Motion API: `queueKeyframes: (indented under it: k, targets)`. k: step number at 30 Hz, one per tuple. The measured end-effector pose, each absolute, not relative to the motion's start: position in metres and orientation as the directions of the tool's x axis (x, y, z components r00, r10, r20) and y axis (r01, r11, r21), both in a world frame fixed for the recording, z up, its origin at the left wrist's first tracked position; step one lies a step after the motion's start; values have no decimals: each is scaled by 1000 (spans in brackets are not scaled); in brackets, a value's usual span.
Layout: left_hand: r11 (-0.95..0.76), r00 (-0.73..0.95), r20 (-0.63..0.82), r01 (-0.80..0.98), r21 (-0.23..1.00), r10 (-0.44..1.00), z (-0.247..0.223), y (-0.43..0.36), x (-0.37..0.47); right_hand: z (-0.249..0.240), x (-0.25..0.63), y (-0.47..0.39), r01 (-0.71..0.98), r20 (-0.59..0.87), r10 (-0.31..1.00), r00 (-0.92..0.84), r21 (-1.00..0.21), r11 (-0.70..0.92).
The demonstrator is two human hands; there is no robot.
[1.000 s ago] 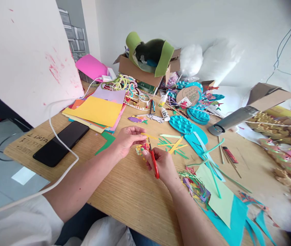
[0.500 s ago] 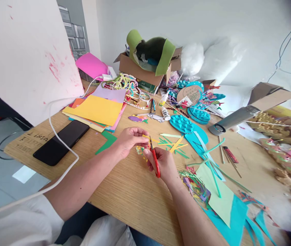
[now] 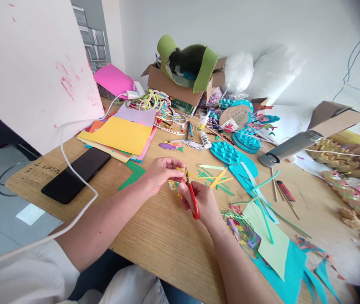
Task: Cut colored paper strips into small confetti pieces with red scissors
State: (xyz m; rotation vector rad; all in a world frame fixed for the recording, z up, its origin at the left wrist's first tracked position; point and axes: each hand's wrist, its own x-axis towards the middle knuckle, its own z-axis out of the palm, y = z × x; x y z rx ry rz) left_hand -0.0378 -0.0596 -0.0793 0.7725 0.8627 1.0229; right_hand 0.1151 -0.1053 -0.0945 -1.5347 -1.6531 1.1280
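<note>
My left hand pinches a narrow yellow paper strip between thumb and fingertips. Red-handled scissors are gripped in my right hand, their blades pointing away from me and meeting the strip beside my left fingertips. Beneath both hands, small yellow and orange paper bits lie scattered on the table, partly hidden by the fingers. Just right of the blades are green paper strips and crossed yellow strips. A green paper piece lies beyond my left wrist.
On the left, a black phone lies under a white cable, near stacked coloured paper. Glue bottles stand behind the hands. To the right are blue foam pieces, a metal cylinder and paper scraps.
The scissor blades look slightly closer together on the yellow strip. Both hands stay in nearly the same place, and the whole view has shifted very slightly.
</note>
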Motion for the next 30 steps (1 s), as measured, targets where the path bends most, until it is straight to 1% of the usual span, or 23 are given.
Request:
queueKeyframes:
  k: [17, 30]
  targets:
    - [327, 294, -228, -350, 878, 928, -82, -59, -38, -93, 115, -105, 459, -121, 983, -136, -887, -46]
    - [346, 307, -240, -358, 867, 921, -83, -58, -39, -94, 115, -105, 475, -119, 984, -132, -879, -42]
